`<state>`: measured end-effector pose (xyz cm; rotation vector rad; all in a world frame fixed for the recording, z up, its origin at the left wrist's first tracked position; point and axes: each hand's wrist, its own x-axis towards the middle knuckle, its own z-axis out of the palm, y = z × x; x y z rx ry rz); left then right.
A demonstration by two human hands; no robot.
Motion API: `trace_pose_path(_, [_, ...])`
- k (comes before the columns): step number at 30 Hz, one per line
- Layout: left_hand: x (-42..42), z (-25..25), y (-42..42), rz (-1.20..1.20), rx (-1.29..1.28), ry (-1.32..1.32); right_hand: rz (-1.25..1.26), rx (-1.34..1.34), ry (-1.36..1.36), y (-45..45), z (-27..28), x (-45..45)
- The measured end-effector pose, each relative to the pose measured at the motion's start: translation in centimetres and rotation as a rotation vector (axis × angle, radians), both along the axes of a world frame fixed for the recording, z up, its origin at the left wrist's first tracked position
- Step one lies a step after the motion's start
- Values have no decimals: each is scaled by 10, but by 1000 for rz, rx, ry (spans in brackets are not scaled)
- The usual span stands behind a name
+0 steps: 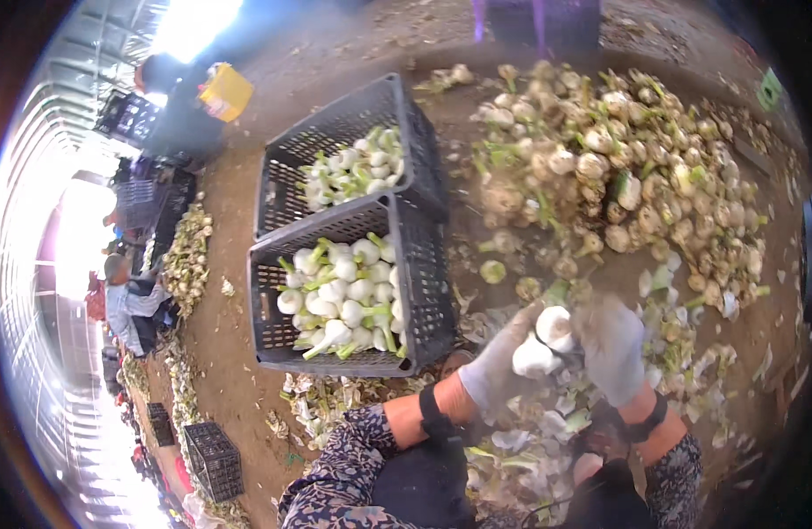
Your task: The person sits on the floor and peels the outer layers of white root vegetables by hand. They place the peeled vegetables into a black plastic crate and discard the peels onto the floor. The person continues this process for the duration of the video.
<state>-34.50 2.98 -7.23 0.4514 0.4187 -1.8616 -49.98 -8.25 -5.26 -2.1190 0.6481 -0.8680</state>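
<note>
My left hand (502, 357), in a pale work glove, holds two garlic bulbs, an upper white garlic bulb (554, 328) and a lower one (533, 357). A piece of green stem shows above them near my fingertips. Close by on the right is my right hand (609, 347), also gloved and blurred by motion. Its fingers are bent towards the bulbs, and whether they grip anything is hidden in the blur. Beneath both hands, loose garlic skins (551, 430) and cut stems cover the ground. Ahead lies a heap of unpeeled garlic (644, 165) with dirty outer skins.
A near black plastic crate (429, 297) holds clean white bulbs with green stems; a far crate (330, 116) behind it holds more. Further left, a person (131, 304) sits by another garlic pile (188, 258). An overturned-looking crate (214, 461) stands lower left. A yellow container (226, 92) is further back.
</note>
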Motion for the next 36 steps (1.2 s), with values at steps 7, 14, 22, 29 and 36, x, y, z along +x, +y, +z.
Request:
trace_pose_path(7, [13, -11, 10, 59, -11, 121, -20, 957, -176, -37, -30, -23])
trace_pose_path(14, [14, 18, -1, 33, 27, 11, 356, 1232, -67, 0, -4, -2])
trace_pose_path(22, [28, 19, 5, 175, -72, -195, 75, 1118, -33, -5, 37, -20])
trace_pose_path(29, [112, 45, 9, 619, -102, -397, 309, 552, 261, -5, 1, -54])
trace_pose_path(36, [179, 54, 28, 639, -434, -466, 731, 151, 1182, 40, -57, -83])
